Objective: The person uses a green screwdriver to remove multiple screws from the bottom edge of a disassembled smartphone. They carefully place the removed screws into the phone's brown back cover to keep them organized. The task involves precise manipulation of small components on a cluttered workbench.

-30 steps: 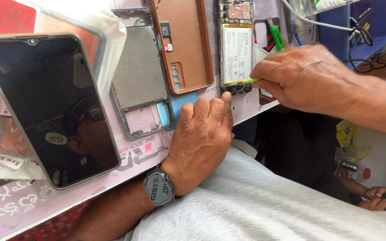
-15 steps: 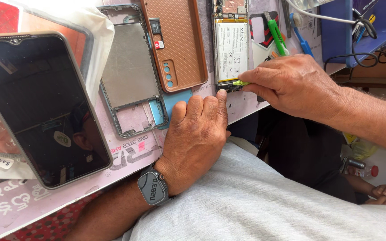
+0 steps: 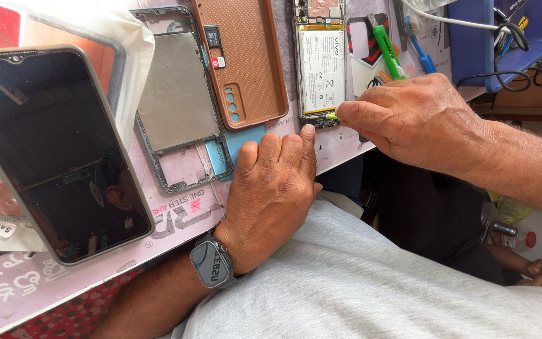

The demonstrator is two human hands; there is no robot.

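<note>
Green-tipped tool (image 3: 332, 115) sits pinched in the right hand (image 3: 415, 119), its tip at the bottom edge of an opened phone (image 3: 320, 63) on the pink mat (image 3: 183, 216). Left hand (image 3: 271, 188) lies flat, fingers together, holding nothing, just below the phone. Frame (image 3: 177, 100), brown cover (image 3: 241, 59) and screen (image 3: 58, 150) already lie apart, while the battery remains in place.

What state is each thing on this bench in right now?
Opened phone: back off, battery exposed.
Black screen: dark, face up.
Metal frame: stripped, lying flat.
Brown back cover: removed, inside up.
Left hand: flat on mat, empty.
Right hand: pinching a yellow-green tool at the phone's lower end.
</note>
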